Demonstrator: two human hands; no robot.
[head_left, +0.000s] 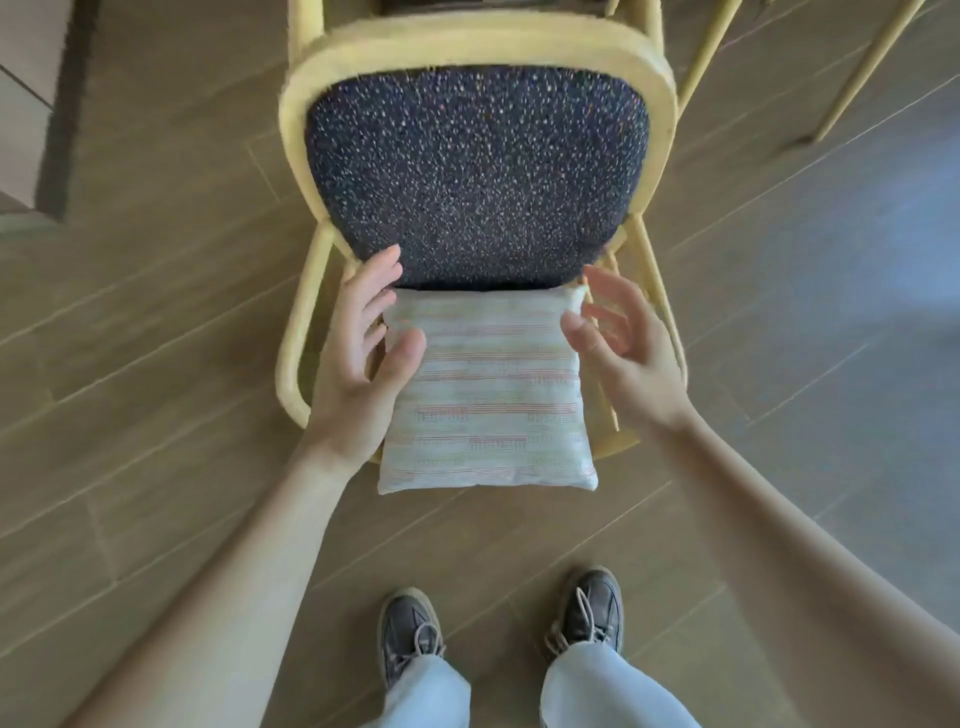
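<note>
Two grips flanked the pillow (488, 405), one at each side of its far half. The pillow lay flat on the chair (467, 47), its far edge against the dark speckled padding (478, 176) and its near edge jutting past the seat front toward the person. It looked close to square, perhaps a little longer along the line running away from the person, with stripes crossing that line. The left grip (363, 358) was open, fingers fairly straight along the pillow's left edge, thumb lying over the top face and apparently touching it. The right grip (618, 343) was open too, fingers spread, just beside the far right corner and seemingly apart from the cloth, though blur made that hard to settle. The left was thus the nearer. With the pillow between the palms, a lift would likely need both to press inward across it.
</note>
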